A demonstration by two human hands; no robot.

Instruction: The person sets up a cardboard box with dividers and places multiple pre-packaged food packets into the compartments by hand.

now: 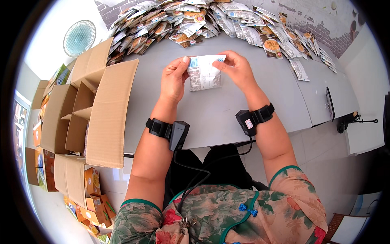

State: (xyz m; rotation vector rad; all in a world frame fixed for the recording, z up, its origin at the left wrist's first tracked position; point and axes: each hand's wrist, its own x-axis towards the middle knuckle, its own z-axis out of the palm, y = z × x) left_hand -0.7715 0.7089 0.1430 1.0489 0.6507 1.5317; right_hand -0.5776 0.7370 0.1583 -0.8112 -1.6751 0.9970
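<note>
Between my two hands, above the grey table (211, 118), is a small white packet (205, 75) with printing and a blue patch near its top left corner. My left hand (174, 77) pinches its upper left edge, thumb on the near face. At the upper right corner, my right hand (235, 69) grips it between thumb and fingers. The packet hangs roughly upright; its far face is hidden. Each wrist wears a black strap with a small black box, joined by cables.
A big pile of similar packets (183, 20) spreads along the table's far side. To my left stands an open cardboard box (109, 110) with inner dividers, its flaps spread out. Orange cartons (95, 207) lie below it. A dark flat device (329, 104) is at the table's right end.
</note>
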